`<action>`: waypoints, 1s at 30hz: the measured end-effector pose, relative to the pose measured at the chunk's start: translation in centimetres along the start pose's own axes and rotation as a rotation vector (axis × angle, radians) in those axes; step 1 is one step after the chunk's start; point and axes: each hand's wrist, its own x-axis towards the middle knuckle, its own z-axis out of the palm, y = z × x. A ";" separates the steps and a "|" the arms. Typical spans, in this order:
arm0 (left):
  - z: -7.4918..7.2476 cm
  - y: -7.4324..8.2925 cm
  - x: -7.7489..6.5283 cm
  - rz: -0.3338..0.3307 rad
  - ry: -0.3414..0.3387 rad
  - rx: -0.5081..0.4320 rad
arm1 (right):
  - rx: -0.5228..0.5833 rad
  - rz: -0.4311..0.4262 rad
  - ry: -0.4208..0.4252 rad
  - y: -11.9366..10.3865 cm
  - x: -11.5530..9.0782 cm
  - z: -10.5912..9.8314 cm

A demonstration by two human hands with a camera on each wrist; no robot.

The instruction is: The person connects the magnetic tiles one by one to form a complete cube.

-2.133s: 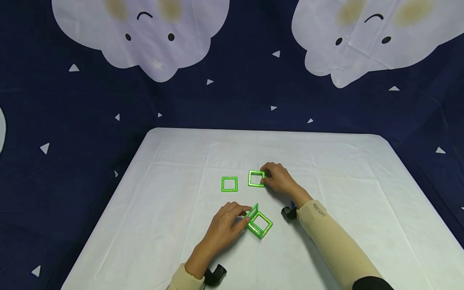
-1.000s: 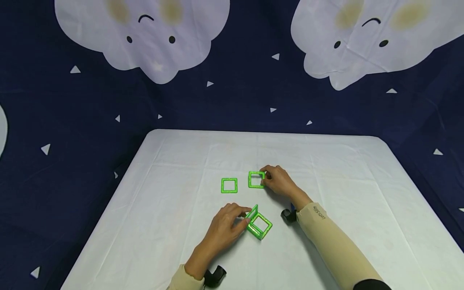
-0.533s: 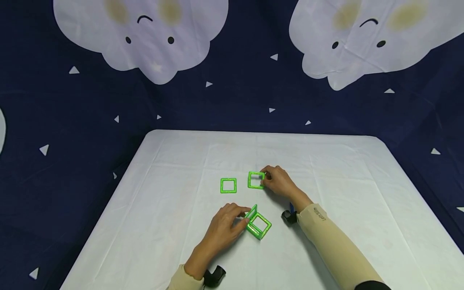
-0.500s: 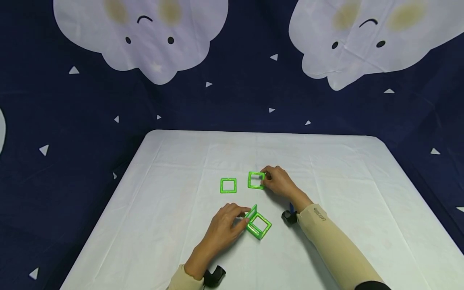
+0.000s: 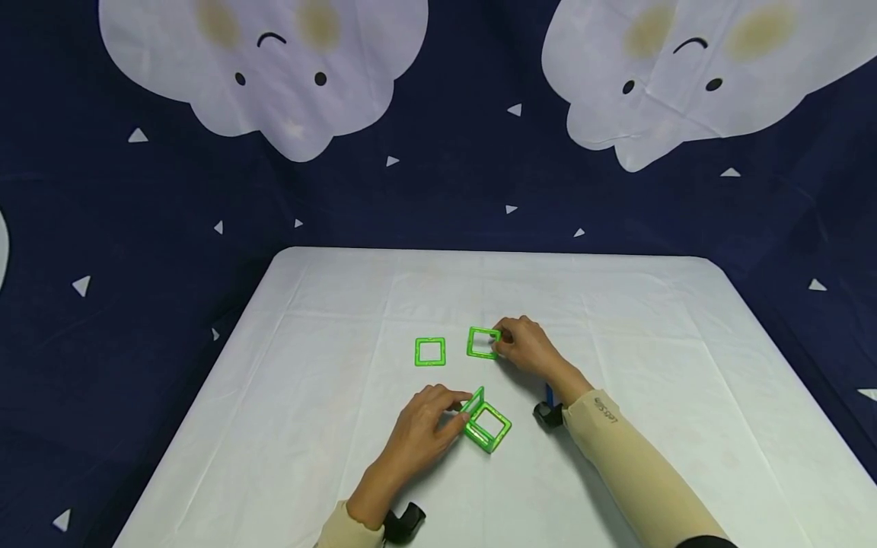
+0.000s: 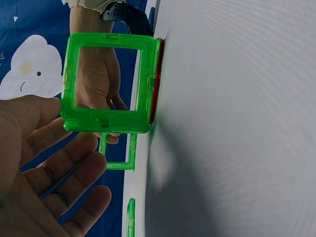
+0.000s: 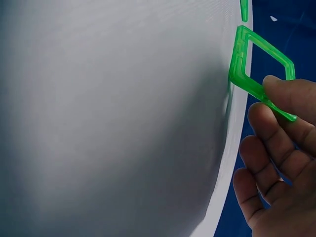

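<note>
My left hand pinches the upright one of several joined green magnetic tiles, thumb and index finger at its left edge. In the left wrist view, this square frame tile faces the camera, with a thin red strip along its table-side edge. Farther back, my right hand pinches a single green magnetic tile by its right side. The right wrist view shows that tile slanted between thumb and index finger, other fingers loosely curled. A loose green tile lies flat left of it.
A white-covered table bears all the tiles. Behind it hangs a dark blue cloth with clouds and small triangles. Black wrist mounts sit below both hands, near the tabletop.
The head view drifts slightly. My right hand and its tile have shifted slightly nearer, and the tile is turned a little. The left hand keeps its hold on the joined tiles.
</note>
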 end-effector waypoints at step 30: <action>-0.1 0.3 0.0 -0.020 -0.023 0.008 | -0.028 -0.071 0.042 -0.3 -1.1 0.1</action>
